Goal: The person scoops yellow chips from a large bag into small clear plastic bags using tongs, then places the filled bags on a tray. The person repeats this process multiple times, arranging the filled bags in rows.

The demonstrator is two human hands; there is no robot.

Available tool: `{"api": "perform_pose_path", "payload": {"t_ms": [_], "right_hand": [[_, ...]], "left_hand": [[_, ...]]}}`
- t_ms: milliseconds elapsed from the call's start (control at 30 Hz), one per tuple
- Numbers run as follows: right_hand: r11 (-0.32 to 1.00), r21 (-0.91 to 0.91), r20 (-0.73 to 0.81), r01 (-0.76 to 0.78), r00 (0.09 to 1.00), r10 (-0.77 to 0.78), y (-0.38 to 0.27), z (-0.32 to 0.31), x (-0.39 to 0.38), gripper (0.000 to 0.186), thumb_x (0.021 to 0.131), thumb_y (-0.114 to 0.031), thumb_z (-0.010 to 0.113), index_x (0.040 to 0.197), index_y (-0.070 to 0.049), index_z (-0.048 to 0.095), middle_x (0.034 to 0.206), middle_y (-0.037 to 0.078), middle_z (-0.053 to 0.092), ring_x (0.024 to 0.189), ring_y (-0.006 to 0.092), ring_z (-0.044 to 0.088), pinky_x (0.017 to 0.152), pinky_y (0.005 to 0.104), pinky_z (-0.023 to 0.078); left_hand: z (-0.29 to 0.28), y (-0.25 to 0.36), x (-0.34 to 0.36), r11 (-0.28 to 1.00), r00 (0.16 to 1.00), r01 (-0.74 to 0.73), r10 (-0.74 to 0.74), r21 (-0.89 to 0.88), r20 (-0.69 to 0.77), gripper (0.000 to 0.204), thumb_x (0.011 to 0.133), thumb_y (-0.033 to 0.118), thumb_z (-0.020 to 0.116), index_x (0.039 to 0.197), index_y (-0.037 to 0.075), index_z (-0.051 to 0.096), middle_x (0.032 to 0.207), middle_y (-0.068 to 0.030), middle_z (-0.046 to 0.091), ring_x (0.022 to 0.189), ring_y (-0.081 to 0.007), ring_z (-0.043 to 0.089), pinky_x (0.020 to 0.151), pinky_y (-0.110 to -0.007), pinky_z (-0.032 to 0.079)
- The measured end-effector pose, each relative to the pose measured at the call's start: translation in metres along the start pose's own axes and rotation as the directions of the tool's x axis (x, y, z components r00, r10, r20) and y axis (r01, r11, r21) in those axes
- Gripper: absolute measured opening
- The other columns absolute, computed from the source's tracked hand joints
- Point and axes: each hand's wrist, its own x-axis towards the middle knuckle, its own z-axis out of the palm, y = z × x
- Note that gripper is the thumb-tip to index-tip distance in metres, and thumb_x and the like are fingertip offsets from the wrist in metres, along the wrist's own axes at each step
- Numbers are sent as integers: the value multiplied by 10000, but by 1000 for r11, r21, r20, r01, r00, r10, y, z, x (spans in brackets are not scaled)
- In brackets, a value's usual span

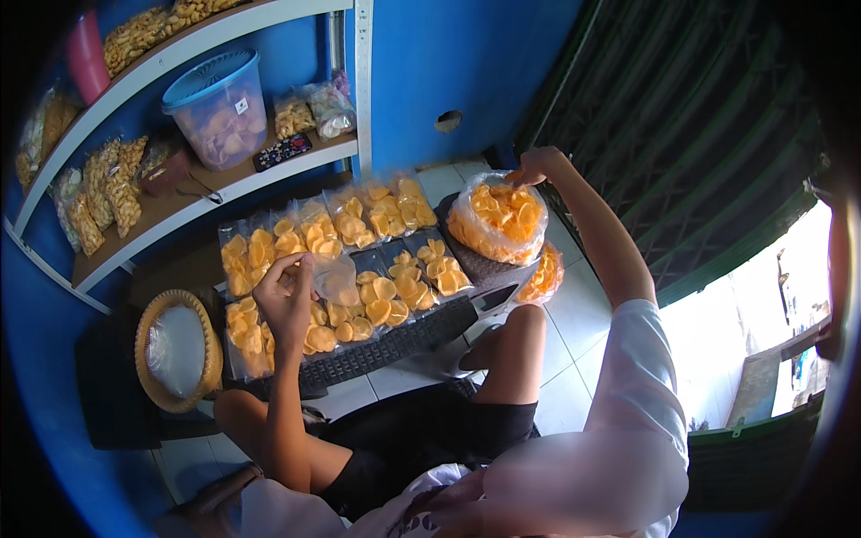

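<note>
My left hand (285, 294) is closed, pinching a small clear plastic bag (337, 282) above the rows of filled packets. At the far right, my right hand (541, 165) is over the rim of a large clear bag (502, 220) full of orange round chips. Its fingers are closed on an orange chip (513, 177); whether more chips are in them is hidden. Clear packets of chips (377, 300) lie in two rows on a dark woven-look table (386, 336) in front of my knees.
A second bag of chips (543, 276) is beside the large one, lower down. On the left is a round basket (215, 354) with clear plastic bags (177, 350). A shelf (229, 184) holds a blue-lidded tub (220, 117) and snack bags. A dark folding gate (682, 134) stands at right.
</note>
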Motion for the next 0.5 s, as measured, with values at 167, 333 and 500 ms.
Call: {"api": "perform_pose_path", "payload": {"t_ms": [167, 333, 500], "right_hand": [[990, 121, 107, -68, 993, 55, 1, 7, 29, 745, 793, -668, 712, 1162, -22, 707, 1044, 126, 711, 853, 235, 678, 733, 349, 582], [969, 225, 166, -98, 984, 61, -3, 24, 57, 743, 764, -650, 755, 1157, -21, 708, 1053, 122, 712, 881, 229, 677, 739, 335, 580], [905, 391, 181, -167, 978, 102, -9, 38, 77, 709, 738, -622, 796, 1155, -54, 720, 1039, 93, 713, 880, 214, 674, 736, 321, 576]], "left_hand": [[-6, 1, 2, 1000, 1000, -16, 16, 0, -14, 162, 956, 76, 680, 1021, -72, 687, 724, -30, 625, 571, -51, 559, 507, -198, 438], [-10, 1, 7, 1000, 1000, -28, 28, 6, -10, 152, 956, 68, 677, 1028, -66, 680, 721, -26, 621, 573, -45, 551, 508, -196, 441], [-6, -2, 10, 999, 1000, -22, 22, -45, -14, 131, 957, 54, 670, 1017, -63, 677, 721, -22, 619, 584, -34, 542, 509, -198, 447]]}}
